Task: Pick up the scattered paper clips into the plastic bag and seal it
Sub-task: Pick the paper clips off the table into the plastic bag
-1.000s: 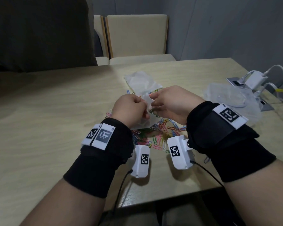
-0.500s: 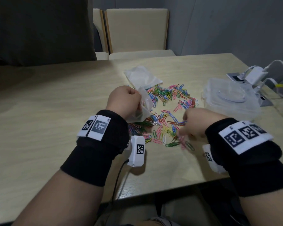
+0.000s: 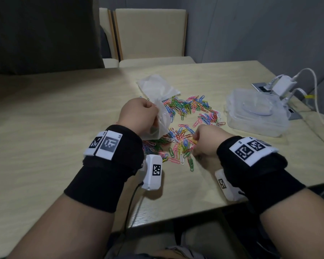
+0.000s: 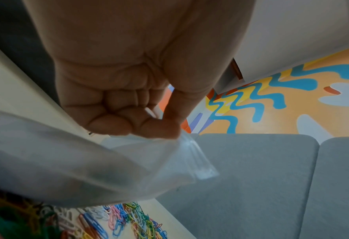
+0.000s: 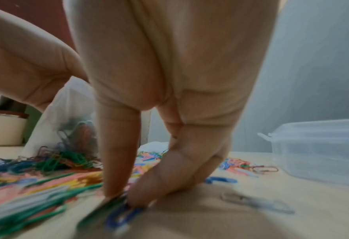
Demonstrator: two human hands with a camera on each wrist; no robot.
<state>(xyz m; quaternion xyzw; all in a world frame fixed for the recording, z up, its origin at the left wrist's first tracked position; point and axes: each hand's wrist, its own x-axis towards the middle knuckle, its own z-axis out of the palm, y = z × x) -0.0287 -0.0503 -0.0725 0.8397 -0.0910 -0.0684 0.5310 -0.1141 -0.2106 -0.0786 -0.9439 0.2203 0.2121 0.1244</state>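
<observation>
Two hands over one table (image 3: 45, 113). Left hand (image 3: 138, 116) pinching the rim of one clear plastic bag (image 3: 162, 122), held upright just above the clips. Right hand (image 3: 208, 143) down on the tabletop, fingertips (image 5: 116, 189) closing on a few paper clips (image 3: 185, 128); too many and too tangled to count, scattered mid-table in many colours. One second bag (image 3: 155, 86) flat behind. One lidded clear container (image 3: 256, 113) right, near the table edge. Bare tabletop left. Coded markers on both wristbands; no readable text.

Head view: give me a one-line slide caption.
Left hand holds the plastic bag upright while the right hand pinches paper clips from the scattered pile on the table.
</observation>
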